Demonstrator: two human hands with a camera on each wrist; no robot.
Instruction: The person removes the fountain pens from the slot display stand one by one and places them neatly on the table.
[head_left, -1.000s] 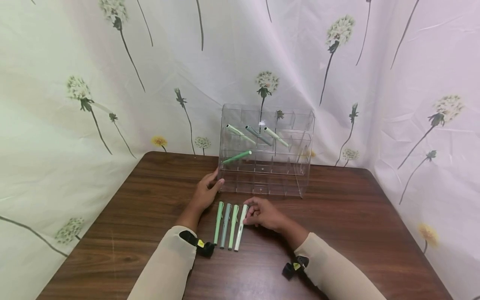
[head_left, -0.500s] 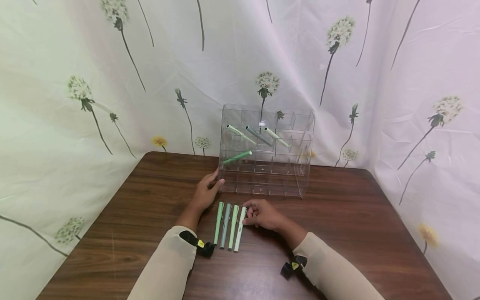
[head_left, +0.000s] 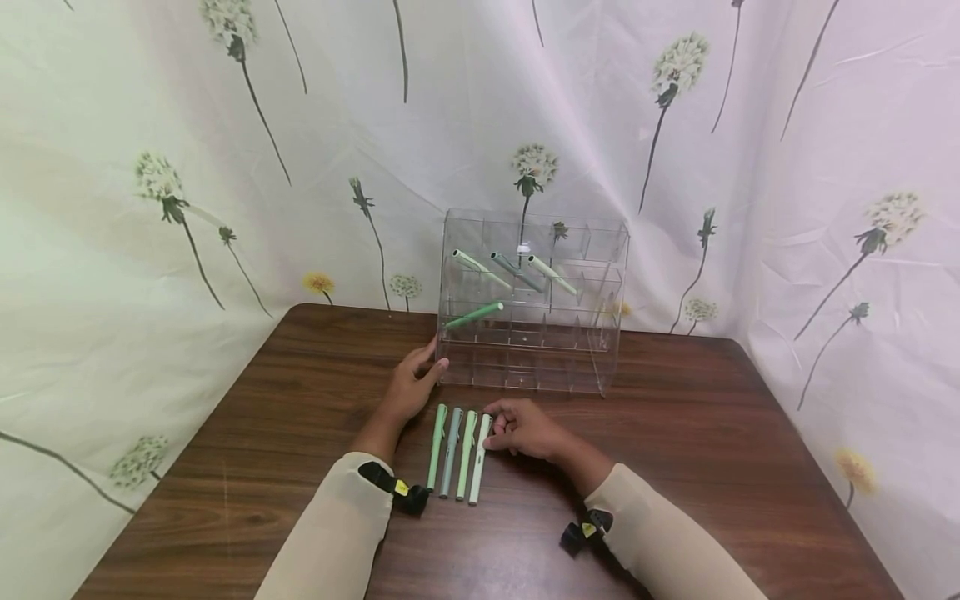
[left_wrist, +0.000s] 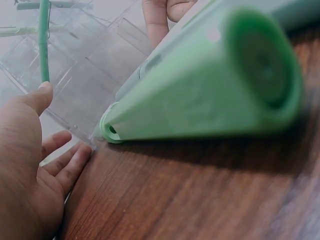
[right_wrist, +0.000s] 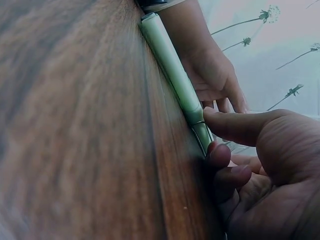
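Observation:
Several capped pens lie side by side on the table in the head view: a green pen [head_left: 437, 446], a grey-green pen [head_left: 451, 452], a light green pen [head_left: 467, 455] and a pale whitish-green pen [head_left: 480, 460]. My right hand [head_left: 528, 429] holds the cap end of the pale pen, which still lies on the wood; the right wrist view shows the thumb [right_wrist: 235, 125] against it and the other fingers curled beyond. My left hand [head_left: 412, 383] rests against the lower left side of a clear pen rack [head_left: 525, 367], its fingers [left_wrist: 75, 162] fairly straight along the edge.
Inside the rack's compartments lean several more pens: a pale green one [head_left: 480, 268], a grey-green one [head_left: 517, 272], another pale one [head_left: 552, 274] and a bright green one [head_left: 474, 314]. Behind the brown table [head_left: 675, 467] hangs a dandelion-print curtain [head_left: 465, 108].
My right hand has shifted slightly left, and the pale pen's cap end has moved with it towards the neighbouring pen. My left hand and the rack have stayed in place.

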